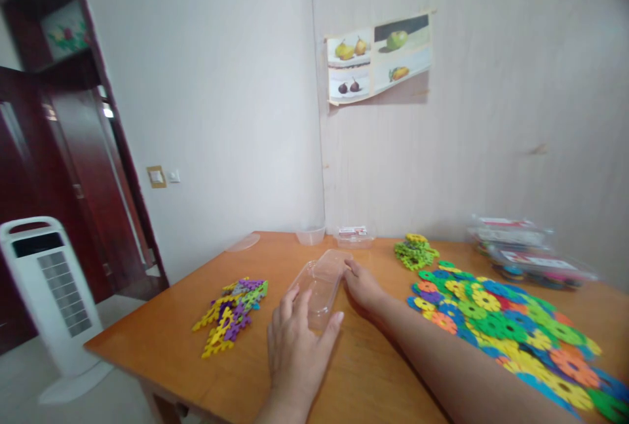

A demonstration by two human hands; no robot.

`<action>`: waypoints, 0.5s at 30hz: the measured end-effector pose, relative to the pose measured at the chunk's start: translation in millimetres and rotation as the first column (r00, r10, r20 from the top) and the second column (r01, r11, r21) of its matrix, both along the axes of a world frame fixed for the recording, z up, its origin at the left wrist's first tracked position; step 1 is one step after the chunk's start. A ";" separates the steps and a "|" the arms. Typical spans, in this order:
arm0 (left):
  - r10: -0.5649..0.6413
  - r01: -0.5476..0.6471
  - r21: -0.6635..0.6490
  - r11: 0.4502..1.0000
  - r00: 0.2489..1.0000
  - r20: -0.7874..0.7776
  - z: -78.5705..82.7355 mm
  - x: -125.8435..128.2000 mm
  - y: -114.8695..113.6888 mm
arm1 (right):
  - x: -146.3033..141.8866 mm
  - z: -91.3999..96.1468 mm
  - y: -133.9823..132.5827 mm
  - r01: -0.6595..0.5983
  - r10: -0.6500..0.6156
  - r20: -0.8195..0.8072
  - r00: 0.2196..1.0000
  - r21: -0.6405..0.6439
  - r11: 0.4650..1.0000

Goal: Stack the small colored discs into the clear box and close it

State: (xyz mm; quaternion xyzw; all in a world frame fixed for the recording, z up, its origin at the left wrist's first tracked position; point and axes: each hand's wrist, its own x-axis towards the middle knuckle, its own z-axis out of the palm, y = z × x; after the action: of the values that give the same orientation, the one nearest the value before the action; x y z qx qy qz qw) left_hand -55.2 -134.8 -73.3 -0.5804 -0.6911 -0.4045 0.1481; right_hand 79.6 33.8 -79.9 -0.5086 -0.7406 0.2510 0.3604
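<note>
A clear plastic box (pixel 319 289) lies on the wooden table in front of me, its far part like a raised or hinged lid. My right hand (pixel 362 285) reaches to its far right edge, with fingertips closed at the rim. My left hand (pixel 301 339) is at the near left end, fingers spread and fingertips at or just over the edge; contact is hard to tell. To the left lies a pile of yellow, purple and green notched plastic pieces (pixel 230 316). Many colourful flower-shaped plastic discs (pixel 511 329) spread out under and beyond my right forearm.
At the table's back stand a clear bowl (pixel 310 236), a labelled clear box (pixel 354 236) and a green stack of pieces (pixel 415 252). A clear round lid (pixel 244 242) lies back left. Filled clear boxes (pixel 535 263) sit back right. A white tower appliance (pixel 56 299) stands left on the floor.
</note>
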 end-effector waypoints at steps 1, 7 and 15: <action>-0.001 0.000 -0.011 1.000 1.000 -0.024 0.3 0.2 1.0 | 2.8 3.5 1.6 0.004 -0.004 -0.012 1.000 0.012 1.000; 0.012 -0.029 -0.122 0.992 0.991 -0.132 2.7 -3.0 7.4 | 50.8 44.7 27.6 0.194 -0.187 -0.081 0.979 0.080 0.978; 0.073 -0.103 -0.126 0.987 0.972 -0.224 10.6 -13.0 28.3 | 160.1 99.4 86.5 0.517 -0.513 -0.114 0.851 0.009 0.856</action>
State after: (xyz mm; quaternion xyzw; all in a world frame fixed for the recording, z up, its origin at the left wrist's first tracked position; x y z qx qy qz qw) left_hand -68.2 -106.5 -62.7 -0.5990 -0.7217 -0.2828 0.2008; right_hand 239.6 120.3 19.5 -0.6670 -0.5616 0.1575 0.4636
